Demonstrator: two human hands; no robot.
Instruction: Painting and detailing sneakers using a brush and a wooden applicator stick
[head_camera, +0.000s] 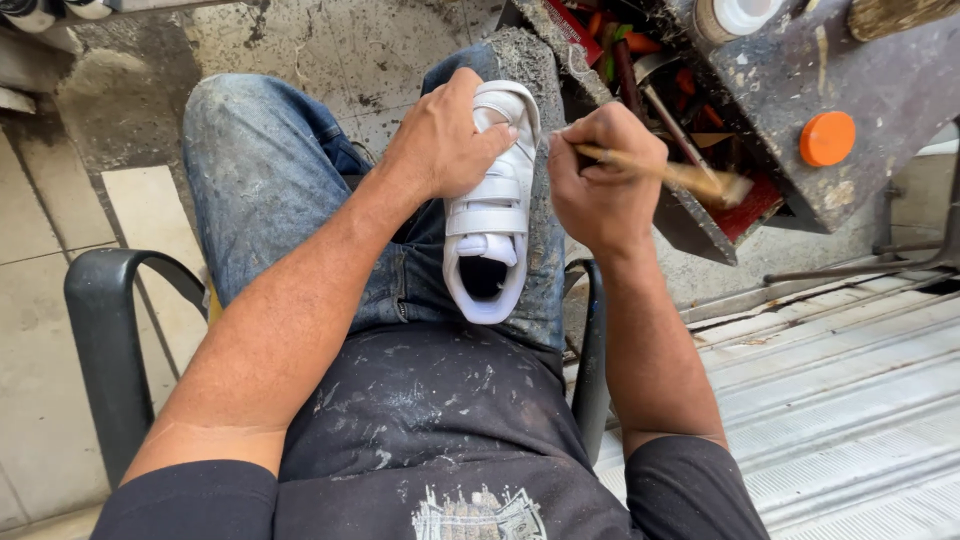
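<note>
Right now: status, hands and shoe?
Left hand clamps small white strap sneaker on right thigh. Right hand grips wooden-handled brush, bristles off shoe. Nothing between them.

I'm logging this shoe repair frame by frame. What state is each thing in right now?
White shoe: lying on the person's right thigh, straps fastened, opening toward the body.
Left hand: closed over the shoe's toe end, holding it down.
Right hand: closed in a grip on the brush handle.
Brush: held level, bristle end pointing away from the shoe, off its surface.
Orange lid: lying flat on the dirty workbench.
</note>
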